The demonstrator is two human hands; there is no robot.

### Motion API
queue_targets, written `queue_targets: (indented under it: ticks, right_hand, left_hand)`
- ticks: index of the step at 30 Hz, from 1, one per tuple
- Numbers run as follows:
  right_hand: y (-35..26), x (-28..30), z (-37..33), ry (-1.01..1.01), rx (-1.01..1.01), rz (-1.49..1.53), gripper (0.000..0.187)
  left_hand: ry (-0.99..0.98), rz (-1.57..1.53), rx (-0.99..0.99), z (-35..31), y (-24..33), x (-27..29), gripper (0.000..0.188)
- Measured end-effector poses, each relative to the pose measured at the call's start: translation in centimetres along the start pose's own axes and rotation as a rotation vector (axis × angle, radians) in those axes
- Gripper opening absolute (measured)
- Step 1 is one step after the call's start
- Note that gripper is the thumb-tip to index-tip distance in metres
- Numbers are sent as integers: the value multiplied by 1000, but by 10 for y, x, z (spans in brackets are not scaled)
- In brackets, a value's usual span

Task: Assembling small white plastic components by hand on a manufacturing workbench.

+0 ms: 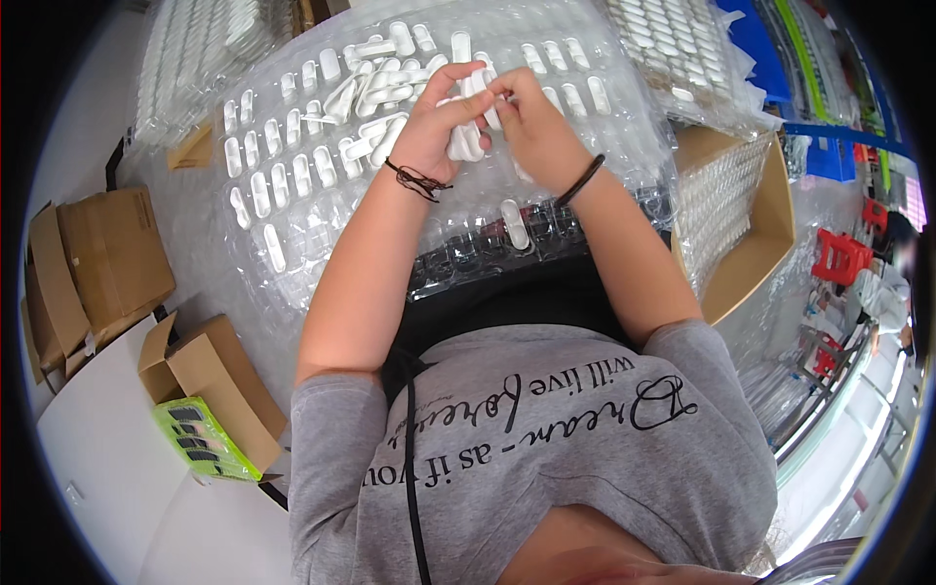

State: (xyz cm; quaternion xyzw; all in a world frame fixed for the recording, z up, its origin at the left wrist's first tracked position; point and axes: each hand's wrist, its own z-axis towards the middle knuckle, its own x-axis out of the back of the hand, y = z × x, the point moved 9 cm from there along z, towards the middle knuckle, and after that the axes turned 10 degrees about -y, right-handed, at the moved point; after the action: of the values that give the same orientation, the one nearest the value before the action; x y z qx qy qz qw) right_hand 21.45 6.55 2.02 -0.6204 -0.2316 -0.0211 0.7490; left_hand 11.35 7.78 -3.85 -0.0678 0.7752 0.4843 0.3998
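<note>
Several small white oval plastic pieces are gathered in my left hand, its fingers curled round them. My right hand is closed in a pinch on one white piece at the fingertips, close beside the left hand. Both hands are above a clear plastic blister tray with rows of pockets. Many pockets at the left and far right hold a white piece each. A loose heap of white pieces lies on the tray just beyond my left hand. One lone piece sits near the tray's front edge.
Stacks of filled trays stand at the far left and far right. An open cardboard box with more trays is at my right. Other cardboard boxes are at the left. Red stools and people appear at the far right.
</note>
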Motion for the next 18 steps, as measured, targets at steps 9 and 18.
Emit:
queue_targets:
  ticks: [9, 18]
  right_hand:
    - [52, 25, 32, -66, -103, -374, 13]
    - [65, -18, 26, -544, -159, -482, 20]
  left_hand:
    - [65, -365, -222, 10, 26, 37, 42]
    - [150, -416, -276, 3, 32, 50, 44]
